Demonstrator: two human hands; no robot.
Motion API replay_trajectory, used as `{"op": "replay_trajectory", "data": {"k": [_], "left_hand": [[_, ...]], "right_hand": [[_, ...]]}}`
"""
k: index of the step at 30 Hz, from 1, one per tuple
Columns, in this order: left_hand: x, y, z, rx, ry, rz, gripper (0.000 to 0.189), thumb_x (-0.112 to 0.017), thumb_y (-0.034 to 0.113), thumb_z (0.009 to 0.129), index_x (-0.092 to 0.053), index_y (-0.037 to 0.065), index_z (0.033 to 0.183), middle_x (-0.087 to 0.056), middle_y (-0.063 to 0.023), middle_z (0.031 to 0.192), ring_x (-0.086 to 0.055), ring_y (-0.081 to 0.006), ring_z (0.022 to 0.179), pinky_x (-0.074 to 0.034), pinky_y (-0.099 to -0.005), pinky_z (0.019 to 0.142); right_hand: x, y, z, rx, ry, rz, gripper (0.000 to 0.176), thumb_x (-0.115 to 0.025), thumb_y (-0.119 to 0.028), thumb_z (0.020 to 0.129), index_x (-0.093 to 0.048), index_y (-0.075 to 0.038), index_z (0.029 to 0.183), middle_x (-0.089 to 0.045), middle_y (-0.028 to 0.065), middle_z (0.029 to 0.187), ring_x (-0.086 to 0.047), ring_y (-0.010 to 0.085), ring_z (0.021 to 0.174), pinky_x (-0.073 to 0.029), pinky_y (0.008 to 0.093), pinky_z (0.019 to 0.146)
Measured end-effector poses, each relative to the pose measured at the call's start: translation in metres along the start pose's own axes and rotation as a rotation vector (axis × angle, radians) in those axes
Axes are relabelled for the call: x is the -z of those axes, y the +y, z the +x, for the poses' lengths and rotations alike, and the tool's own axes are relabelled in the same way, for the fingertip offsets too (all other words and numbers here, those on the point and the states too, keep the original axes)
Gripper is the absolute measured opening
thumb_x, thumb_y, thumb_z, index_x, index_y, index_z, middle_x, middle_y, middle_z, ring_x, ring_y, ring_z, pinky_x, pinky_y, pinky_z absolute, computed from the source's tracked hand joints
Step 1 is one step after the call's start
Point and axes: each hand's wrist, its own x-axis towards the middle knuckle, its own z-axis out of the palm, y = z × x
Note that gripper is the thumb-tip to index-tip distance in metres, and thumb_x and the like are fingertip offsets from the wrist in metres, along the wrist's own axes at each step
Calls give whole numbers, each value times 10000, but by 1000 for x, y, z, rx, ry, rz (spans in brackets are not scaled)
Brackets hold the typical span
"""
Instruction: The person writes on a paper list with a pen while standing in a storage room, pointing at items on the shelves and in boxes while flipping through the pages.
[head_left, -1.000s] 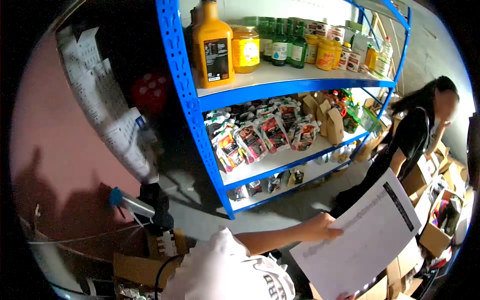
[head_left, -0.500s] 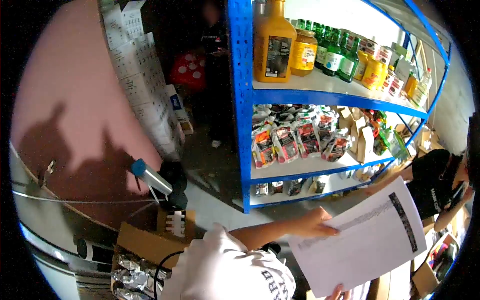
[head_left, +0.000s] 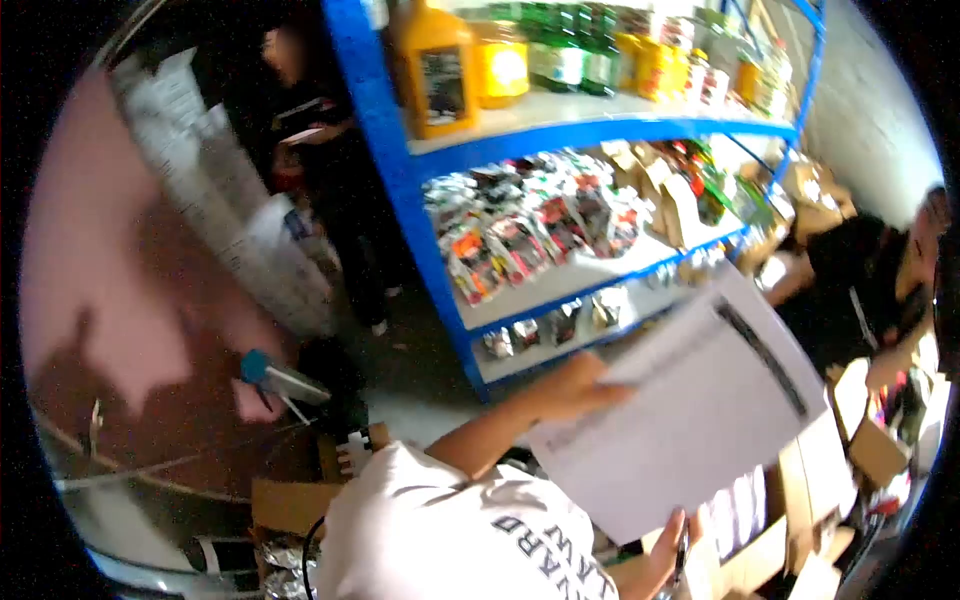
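Note:
A printed sheet of paper (head_left: 680, 420) with a dark band near one edge spreads out before me. My left hand (head_left: 580, 388) is closed on its left edge, thumb lying over the top face. Below, my right hand (head_left: 662, 562) is at the sheet's lower edge. Its fingers are bent round a dark pen (head_left: 682, 555), partly cut off by the frame. My white printed shirt (head_left: 450, 540) fills the bottom middle.
A blue-framed shelf (head_left: 600, 128) holds bottles, jars and foil pouches (head_left: 515, 250). Stacked white boxes (head_left: 200, 170) line the left wall. One person in dark clothes (head_left: 335, 180) stands behind; another person (head_left: 850, 270) is at right beside open cartons (head_left: 880, 450).
My view has swung, so the shelf sits further left and higher. The paper has shifted left and up with my hands. More of my right hand and its pen now shows.

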Motion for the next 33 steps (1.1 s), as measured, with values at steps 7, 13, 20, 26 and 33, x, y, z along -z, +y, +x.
{"op": "replay_trajectory", "data": {"k": [7,13,20,26,33], "left_hand": [[15,42,2,113,340,-354,338,-509,326,793,-578,-4,811,-529,19,634,-451,-50,569,-369,-224,505],[30,13,-7,94,281,-228,378,-469,353,813,-562,-10,764,-457,38,553,-377,-41,514,-327,-212,468],[25,27,-27,-33,266,-243,379,-427,328,840,-539,-35,830,-516,-5,663,-428,-60,607,-352,-212,553],[25,21,-38,20,275,-336,391,-439,332,834,-539,-46,852,-542,-21,716,-449,-60,653,-363,-206,588],[14,18,-46,-39,230,-403,405,-439,356,829,-556,-25,757,-526,-13,615,-448,-64,574,-360,-224,520]], "right_hand": [[-19,-36,9,10,-42,83,208,-517,-148,786,-452,8,665,-485,44,535,-527,143,449,-432,244,450],[-26,-55,-6,49,18,35,232,-498,-212,811,-464,-21,683,-482,39,472,-487,109,393,-392,208,388],[-28,-41,-26,1,170,251,288,-484,-208,818,-377,-87,580,-306,-38,424,-305,51,302,-219,181,289],[-28,-35,-34,-12,276,547,248,-467,-189,821,-365,-100,613,-322,-21,452,-304,54,336,-218,182,302],[-7,-14,-46,-111,324,712,533,-335,-472,795,-431,-13,1047,-554,108,680,-520,164,559,-422,239,495]]}}
